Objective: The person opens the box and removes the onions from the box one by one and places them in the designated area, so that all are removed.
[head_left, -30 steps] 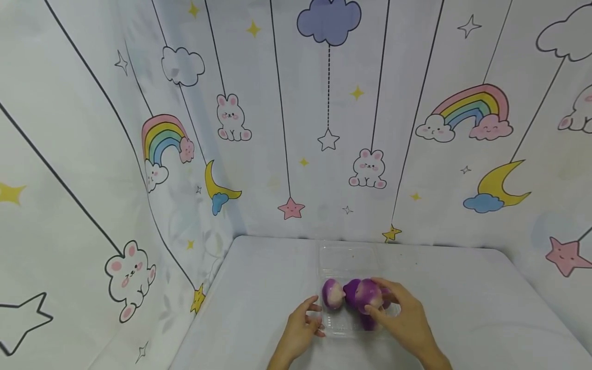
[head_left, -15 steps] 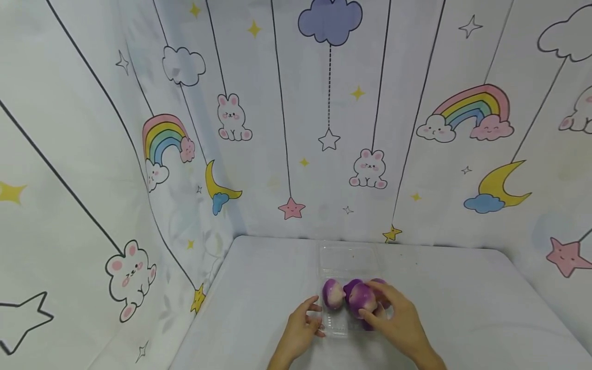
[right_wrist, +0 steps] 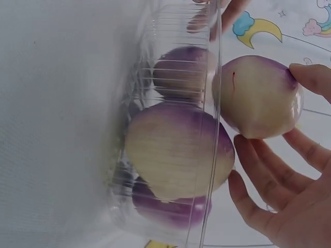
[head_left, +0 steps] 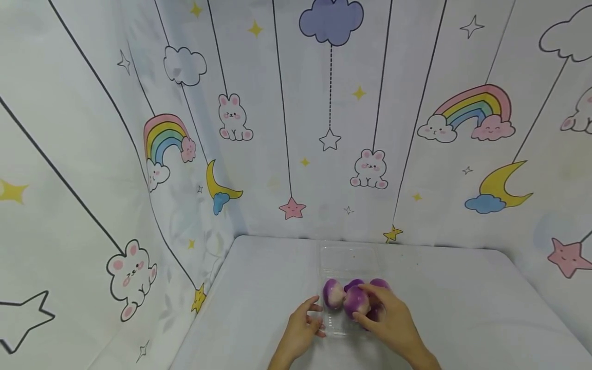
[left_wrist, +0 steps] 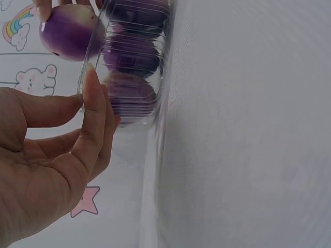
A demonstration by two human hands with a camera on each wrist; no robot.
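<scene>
My right hand [head_left: 393,321] pinches a purple-and-white turnip [head_left: 356,302] between thumb and fingertips. It holds this turnip above the clear plastic box [head_left: 335,327], at the height of the rim in the right wrist view. Inside the box lie several like turnips: one at the left [head_left: 332,294], one at the back and one at the right [head_left: 380,282], with part of the group behind my right hand. Beside the box's left wall is my left hand [head_left: 300,329]; its fairly straight fingers and thumb touch the wall and rim in the left wrist view.
The box's clear hinged lid [head_left: 349,259] lies folded back on the white tabletop [head_left: 268,272]. Behind and to the left hangs a white curtain [head_left: 259,154] printed with clouds, rabbits and stars.
My right hand has carried the turnip left and slightly toward me across the box, which uncovers the turnip at the right. My left hand stays in place.
</scene>
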